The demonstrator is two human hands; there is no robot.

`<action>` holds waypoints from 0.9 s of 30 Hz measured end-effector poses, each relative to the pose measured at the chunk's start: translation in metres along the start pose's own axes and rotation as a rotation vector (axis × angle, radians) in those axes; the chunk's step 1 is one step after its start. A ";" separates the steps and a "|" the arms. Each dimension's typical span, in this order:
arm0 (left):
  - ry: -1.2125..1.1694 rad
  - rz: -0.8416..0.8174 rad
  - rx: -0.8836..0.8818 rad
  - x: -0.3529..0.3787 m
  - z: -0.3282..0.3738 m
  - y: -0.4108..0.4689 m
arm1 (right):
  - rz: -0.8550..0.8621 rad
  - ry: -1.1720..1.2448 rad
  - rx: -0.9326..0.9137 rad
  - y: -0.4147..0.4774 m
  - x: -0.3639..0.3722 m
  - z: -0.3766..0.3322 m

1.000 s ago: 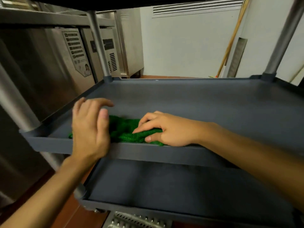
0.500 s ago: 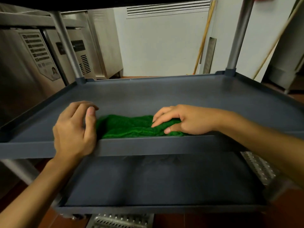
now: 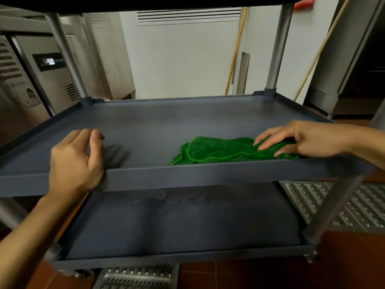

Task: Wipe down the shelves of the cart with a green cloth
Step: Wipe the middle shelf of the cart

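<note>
A dark grey cart stands before me, its middle shelf (image 3: 166, 124) at hand height and its bottom shelf (image 3: 177, 226) below. A crumpled green cloth (image 3: 220, 151) lies on the middle shelf near the front rim, right of centre. My right hand (image 3: 302, 138) presses on the cloth's right end with straight fingers spread over it. My left hand (image 3: 75, 161) sits at the front rim on the left, fingers loosely curled over the edge, apart from the cloth.
Grey posts (image 3: 278, 46) rise from the shelf's far corners to a shelf above. Steel refrigerator units (image 3: 48, 65) stand at left, wooden broom handles (image 3: 235, 51) lean on the white wall behind. A perforated metal floor grate (image 3: 341, 203) lies right of the cart.
My right hand has dragged the green cloth to the right along the front of the middle shelf, away from my left hand. My left hand stays at the front rim.
</note>
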State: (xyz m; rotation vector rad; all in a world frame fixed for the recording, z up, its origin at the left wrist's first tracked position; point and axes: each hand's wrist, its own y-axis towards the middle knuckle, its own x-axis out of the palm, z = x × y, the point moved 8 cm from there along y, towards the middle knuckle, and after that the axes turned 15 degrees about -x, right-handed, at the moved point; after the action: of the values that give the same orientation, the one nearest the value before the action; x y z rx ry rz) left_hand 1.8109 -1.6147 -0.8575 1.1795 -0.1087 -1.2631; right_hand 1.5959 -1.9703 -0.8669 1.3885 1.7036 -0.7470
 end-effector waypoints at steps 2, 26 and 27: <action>-0.008 -0.029 -0.006 0.008 0.000 0.005 | 0.009 -0.037 0.028 -0.010 -0.007 0.009; -0.124 -0.080 -0.166 0.040 0.009 0.011 | 0.165 -0.693 0.096 -0.087 -0.064 0.026; -0.167 -0.076 -0.155 0.035 0.011 0.004 | 0.173 -0.713 0.082 -0.086 -0.064 0.022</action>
State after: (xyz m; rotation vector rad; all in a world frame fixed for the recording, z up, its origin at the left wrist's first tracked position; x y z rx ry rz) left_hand 1.8195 -1.6490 -0.8676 0.9517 -0.0881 -1.4110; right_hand 1.5222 -2.0401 -0.8262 1.1123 0.9949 -1.0611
